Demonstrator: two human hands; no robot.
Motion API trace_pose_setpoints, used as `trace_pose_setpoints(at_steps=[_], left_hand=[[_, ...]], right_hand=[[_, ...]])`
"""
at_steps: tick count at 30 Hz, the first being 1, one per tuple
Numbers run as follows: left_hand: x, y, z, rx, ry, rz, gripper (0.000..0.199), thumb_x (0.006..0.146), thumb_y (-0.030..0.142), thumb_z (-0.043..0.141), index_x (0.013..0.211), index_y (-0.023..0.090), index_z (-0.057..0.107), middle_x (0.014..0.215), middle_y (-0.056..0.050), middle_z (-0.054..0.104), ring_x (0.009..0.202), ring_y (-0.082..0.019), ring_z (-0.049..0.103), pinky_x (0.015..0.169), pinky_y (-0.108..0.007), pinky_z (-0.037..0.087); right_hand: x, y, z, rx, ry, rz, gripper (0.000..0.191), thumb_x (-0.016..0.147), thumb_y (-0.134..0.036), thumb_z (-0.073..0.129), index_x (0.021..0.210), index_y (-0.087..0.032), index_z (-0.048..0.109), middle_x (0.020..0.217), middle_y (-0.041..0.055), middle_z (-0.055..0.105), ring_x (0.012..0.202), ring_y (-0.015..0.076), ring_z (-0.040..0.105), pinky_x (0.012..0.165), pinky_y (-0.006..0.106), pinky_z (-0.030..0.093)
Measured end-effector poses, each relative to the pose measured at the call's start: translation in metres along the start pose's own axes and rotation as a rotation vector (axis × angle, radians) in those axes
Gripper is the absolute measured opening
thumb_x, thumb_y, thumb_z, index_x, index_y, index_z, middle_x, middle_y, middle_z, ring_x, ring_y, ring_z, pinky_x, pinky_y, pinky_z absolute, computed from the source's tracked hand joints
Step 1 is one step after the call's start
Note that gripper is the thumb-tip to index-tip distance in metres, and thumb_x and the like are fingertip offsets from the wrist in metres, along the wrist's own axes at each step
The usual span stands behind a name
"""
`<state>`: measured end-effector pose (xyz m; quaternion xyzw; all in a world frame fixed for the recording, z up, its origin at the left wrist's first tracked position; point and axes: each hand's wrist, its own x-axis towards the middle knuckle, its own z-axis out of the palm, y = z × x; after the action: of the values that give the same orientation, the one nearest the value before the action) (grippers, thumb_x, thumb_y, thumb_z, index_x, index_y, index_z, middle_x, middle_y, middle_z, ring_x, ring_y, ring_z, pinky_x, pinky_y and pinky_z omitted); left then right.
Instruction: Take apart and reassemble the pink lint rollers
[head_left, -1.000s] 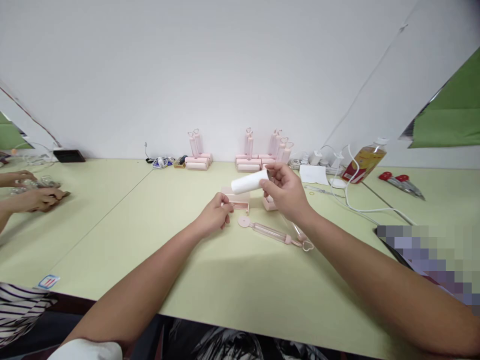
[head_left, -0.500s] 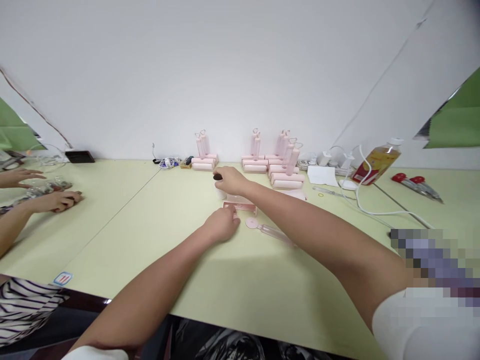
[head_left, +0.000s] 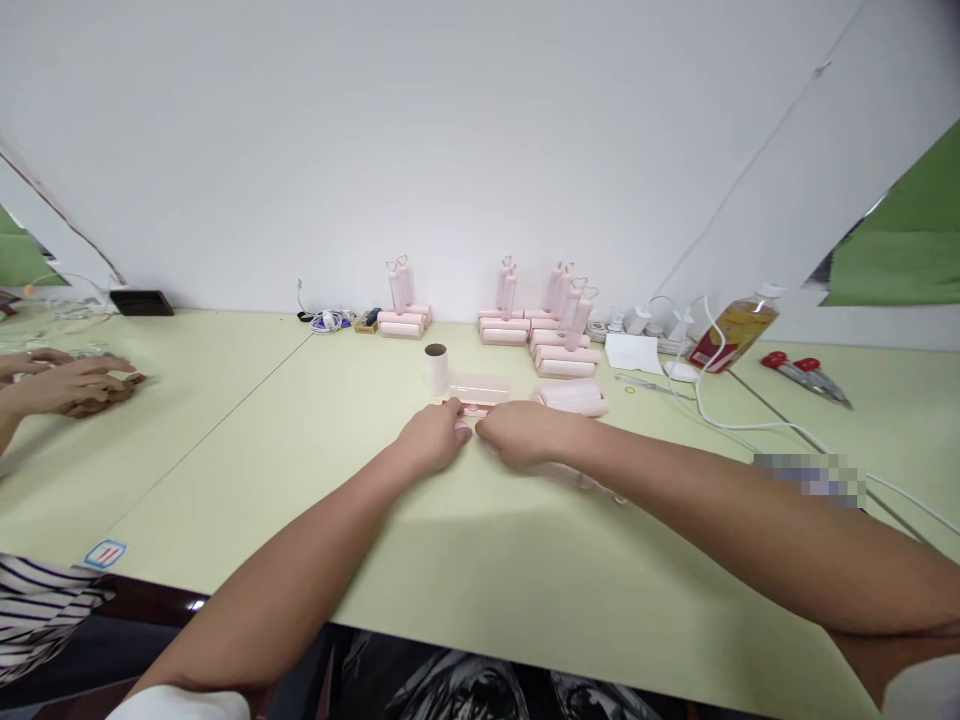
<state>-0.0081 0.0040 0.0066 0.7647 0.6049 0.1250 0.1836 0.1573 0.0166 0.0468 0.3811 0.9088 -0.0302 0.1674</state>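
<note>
A pink lint roller case [head_left: 478, 393] with a clear cover lies in front of me. My left hand [head_left: 435, 437] is closed on its near left edge, thumb and fingers curled. At its near right side is my right hand [head_left: 525, 433], fingers bent and tips pointing left; what lies under them is hidden. From below that hand a pale pink handle [head_left: 574, 480] with a small loop at its end sticks out to the right. A white paper roll [head_left: 437, 372] with a brown core stands upright just beyond the case, with no hand on it.
Finished-looking pink lint rollers [head_left: 566, 358] stand by the wall, one more pink case [head_left: 574, 397] lying nearer. Right are a drink bottle [head_left: 735, 328], white cables [head_left: 701, 390] and red-ended tools [head_left: 806, 375]. A co-worker's hands [head_left: 75, 380] are at far left.
My right hand has let go of the white paper roll, left it standing, and come down toward me beside the case. My left hand stays at the case.
</note>
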Motion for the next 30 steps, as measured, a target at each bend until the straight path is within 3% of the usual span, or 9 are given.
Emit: trace_pose_setpoints(at_steps=[10, 16, 20, 24, 27, 30], left_hand=[[-0.001, -0.011, -0.029, -0.062, 0.014, -0.040, 0.011, 0.081, 0.027, 0.054, 0.082, 0.020, 0.062, 0.080, -0.005, 0.068, 0.067, -0.019, 0.060, 0.058, -0.026, 0.037], [-0.002, -0.012, -0.025, -0.083, -0.041, -0.014, 0.009, 0.075, 0.030, 0.061, 0.074, 0.021, 0.060, 0.078, -0.003, 0.068, 0.069, -0.020, 0.060, 0.056, -0.026, 0.035], [-0.004, -0.007, -0.016, -0.073, -0.052, 0.031, 0.008, 0.076, 0.029, 0.059, 0.076, 0.021, 0.060, 0.078, -0.003, 0.067, 0.068, -0.020, 0.059, 0.056, -0.027, 0.035], [-0.003, -0.006, -0.010, -0.053, -0.056, 0.052, 0.006, 0.077, 0.023, 0.056, 0.081, 0.020, 0.060, 0.079, -0.004, 0.066, 0.068, -0.019, 0.058, 0.056, -0.027, 0.033], [-0.004, -0.004, -0.009, -0.047, -0.058, 0.064, 0.008, 0.081, 0.024, 0.052, 0.081, 0.020, 0.058, 0.076, -0.004, 0.064, 0.065, -0.019, 0.056, 0.054, -0.028, 0.031], [-0.009, 0.007, -0.010, -0.025, -0.031, 0.113, 0.013, 0.086, 0.026, 0.046, 0.080, 0.020, 0.057, 0.074, -0.004, 0.064, 0.064, -0.019, 0.055, 0.054, -0.028, 0.031]], right_hand=[[0.011, 0.004, 0.006, 0.011, 0.078, -0.021, 0.017, 0.084, -0.014, 0.054, 0.095, -0.013, 0.067, 0.097, 0.0145, 0.065, 0.082, 0.0230, 0.064, 0.063, 0.027, 0.042], [0.015, -0.003, 0.013, -0.006, 0.171, 0.067, 0.022, 0.088, -0.011, 0.046, 0.093, -0.009, 0.067, 0.098, 0.0167, 0.063, 0.082, 0.0245, 0.064, 0.064, 0.029, 0.042], [-0.009, -0.005, 0.009, 0.042, 0.223, 0.098, 0.023, 0.091, -0.021, 0.045, 0.097, -0.013, 0.066, 0.101, 0.0136, 0.062, 0.078, 0.0223, 0.063, 0.061, 0.028, 0.040], [-0.052, 0.011, 0.009, 0.235, 0.344, 0.170, 0.026, 0.094, -0.028, 0.043, 0.100, -0.018, 0.066, 0.100, 0.0102, 0.065, 0.085, 0.0210, 0.062, 0.065, 0.027, 0.039], [-0.081, 0.022, 0.022, 0.242, 0.198, 0.350, 0.024, 0.089, -0.033, 0.049, 0.091, -0.018, 0.067, 0.089, 0.0102, 0.067, 0.075, 0.0221, 0.062, 0.055, 0.027, 0.033], [-0.094, 0.021, 0.040, 0.216, 0.075, 0.416, 0.018, 0.080, -0.032, 0.057, 0.086, -0.018, 0.066, 0.087, 0.0104, 0.068, 0.069, 0.0226, 0.060, 0.051, 0.027, 0.028]])
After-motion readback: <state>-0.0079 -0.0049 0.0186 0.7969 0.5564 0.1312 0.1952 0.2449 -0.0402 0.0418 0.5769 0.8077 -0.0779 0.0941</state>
